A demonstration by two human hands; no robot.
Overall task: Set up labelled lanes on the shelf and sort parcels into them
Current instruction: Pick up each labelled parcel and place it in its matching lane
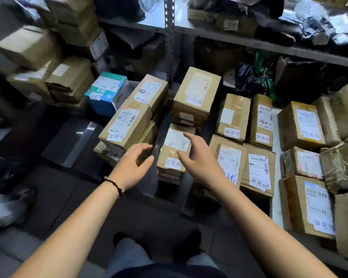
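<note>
A low shelf holds cardboard parcels in lanes parted by two dark divider strips (159, 145). In the middle lane a labelled parcel (175, 149) lies on top of a front stack, with a taller stack (195, 93) behind it. My left hand (135, 163) hovers open just left of that front parcel, by the left divider. My right hand (197, 157) reaches over the parcel's right edge with fingers spread, holding nothing. The left lane carries labelled boxes (125, 125). The right lane carries several labelled boxes (257, 169).
A teal and white box (107, 93) stands at the back left. More cartons (48, 63) pile up on the far left. An upper shelf (249, 43) holds dark bags and boxes. Someone's white shoe (6, 207) is on the dark floor at left.
</note>
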